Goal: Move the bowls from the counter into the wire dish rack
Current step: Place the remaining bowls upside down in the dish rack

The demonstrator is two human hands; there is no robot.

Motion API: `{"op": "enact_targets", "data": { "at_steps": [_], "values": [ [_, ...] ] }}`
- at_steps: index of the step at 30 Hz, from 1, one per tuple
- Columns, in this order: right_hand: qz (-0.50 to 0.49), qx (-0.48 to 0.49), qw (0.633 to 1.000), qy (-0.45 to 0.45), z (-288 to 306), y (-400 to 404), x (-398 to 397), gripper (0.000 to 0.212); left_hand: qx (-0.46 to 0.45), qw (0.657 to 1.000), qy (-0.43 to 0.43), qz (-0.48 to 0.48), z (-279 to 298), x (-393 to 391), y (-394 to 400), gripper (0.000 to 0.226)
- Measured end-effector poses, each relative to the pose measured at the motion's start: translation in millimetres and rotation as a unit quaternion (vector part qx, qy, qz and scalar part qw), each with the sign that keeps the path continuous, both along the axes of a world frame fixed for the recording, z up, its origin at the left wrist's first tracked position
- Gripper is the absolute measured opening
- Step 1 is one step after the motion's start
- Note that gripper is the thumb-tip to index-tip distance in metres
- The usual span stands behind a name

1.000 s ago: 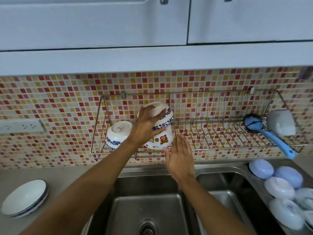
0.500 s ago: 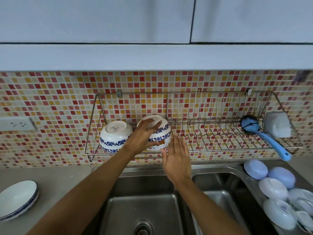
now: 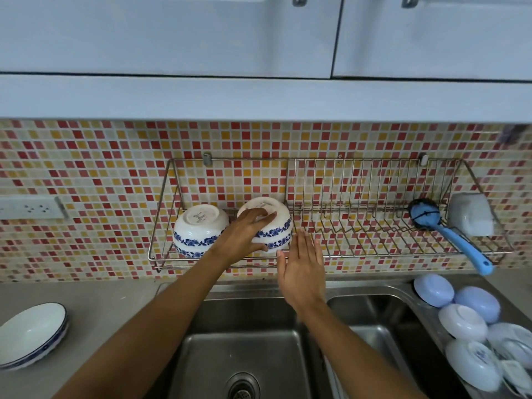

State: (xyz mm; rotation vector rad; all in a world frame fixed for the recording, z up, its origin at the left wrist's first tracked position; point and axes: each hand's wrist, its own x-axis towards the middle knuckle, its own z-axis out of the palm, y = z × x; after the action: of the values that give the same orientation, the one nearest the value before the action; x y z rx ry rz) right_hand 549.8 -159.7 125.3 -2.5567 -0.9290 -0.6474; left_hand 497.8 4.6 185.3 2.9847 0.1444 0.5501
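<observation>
The wire dish rack (image 3: 359, 254) hangs on the tiled wall above the sink. Two white bowls with blue flower bands sit upside down at its left end. My left hand (image 3: 244, 237) rests over the right-hand bowl (image 3: 276, 226), fingers wrapped on its base and side. The other bowl (image 3: 198, 228) stands free just left of it. My right hand (image 3: 302, 266) is flat and open with nothing in it, just below the rack's front rail, beside the held bowl. Several upturned blue and white bowls (image 3: 463, 321) lie on the counter at the right.
A blue-handled brush (image 3: 449, 234) and a white container (image 3: 470, 216) occupy the rack's right end. A double steel sink (image 3: 244, 355) lies below. Stacked blue-rimmed plates (image 3: 31, 335) sit on the left counter. A wall socket (image 3: 31, 208) is at the left, cabinets overhead.
My left hand has lowered the bowl from a raised, tilted position down onto the rack beside the first bowl. My right hand stayed open near the rack's front rail.
</observation>
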Motion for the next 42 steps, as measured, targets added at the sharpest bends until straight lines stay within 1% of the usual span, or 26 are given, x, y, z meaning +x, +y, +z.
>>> {"op": "enact_targets", "data": {
  "at_steps": [2, 4, 6, 8, 10, 12, 18, 20, 23, 27, 30, 33, 36, 39, 42],
  "values": [
    [-0.004, 0.012, 1.0, 0.014, 7.1, 4.9, -2.2, 0.063, -0.027, 1.0, -0.013, 0.003, 0.7, -5.6, 1.2, 0.082],
    [0.012, 0.014, 1.0, 0.014, 17.3, 10.7, -0.8, 0.063, -0.037, 0.997, -0.054, 0.043, -2.8, -15.4, 4.6, 0.073],
    [0.058, 0.01, 0.998, 0.016, 28.6, 17.5, 4.9, 0.065, -0.022, 0.987, -0.119, 0.107, -11.5, -29.4, 8.9, 0.06],
    [0.115, 0.005, 0.993, 0.038, 37.1, 24.0, 11.9, 0.065, -0.004, 0.975, -0.157, 0.155, -22.7, -45.2, 14.3, 0.057],
    [0.147, -0.017, 0.988, 0.05, 39.7, 28.6, 15.6, 0.063, 0.008, 0.969, -0.137, 0.204, -33.9, -62.4, 21.5, 0.066],
    [0.141, -0.054, 0.987, 0.049, 39.2, 32.7, 15.0, 0.062, 0.01, 0.968, -0.092, 0.235, -41.9, -77.9, 29.6, 0.074],
    [0.116, -0.045, 0.99, 0.063, 35.1, 40.3, 4.5, 0.062, -0.01, 0.97, -0.037, 0.24, -42.0, -87.8, 34.2, 0.094],
    [0.103, -0.052, 0.992, 0.059, 32.4, 40.2, 2.4, 0.061, -0.01, 0.971, -0.022, 0.238, -40.7, -89.5, 32.9, 0.092],
    [0.083, -0.038, 0.995, 0.028, 27.1, 41.3, -8.6, 0.057, -0.005, 0.973, -0.013, 0.23, -38.7, -91.7, 33.4, 0.077],
    [0.103, -0.038, 0.994, 0.0, 5.2, 59.3, -55.3, 0.055, 0.009, 0.977, -0.018, 0.211, -50.4, -112.9, 35.8, 0.068],
    [0.103, -0.025, 0.994, 0.008, -8.8, 85.1, -92.7, 0.058, -0.013, 0.979, -0.033, 0.203, -64.2, -140.3, 43.7, 0.066],
    [0.128, 0.003, 0.992, 0.002, -18.8, 117.2, -128.8, 0.058, -0.054, 0.966, -0.048, 0.25, -72.1, -188.8, 74.8, 0.068],
    [0.216, 0.021, 0.976, 0.007, -30.9, 164.3, -180.8, 0.059, -0.048, 0.948, -0.051, 0.312, -84.8, -260.4, 132.6, 0.067],
    [0.275, 0.007, 0.961, 0.03, -48.7, 196.1, -217.0, 0.057, -0.04, 0.933, -0.011, 0.359, -100.5, -306.7, 177.0, 0.067],
    [0.276, -0.037, 0.955, 0.1, -66.8, 242.2, -252.8, 0.057, -0.082, 0.906, 0.032, 0.414, -117.3, -348.3, 217.4, 0.066]
  ]
}}
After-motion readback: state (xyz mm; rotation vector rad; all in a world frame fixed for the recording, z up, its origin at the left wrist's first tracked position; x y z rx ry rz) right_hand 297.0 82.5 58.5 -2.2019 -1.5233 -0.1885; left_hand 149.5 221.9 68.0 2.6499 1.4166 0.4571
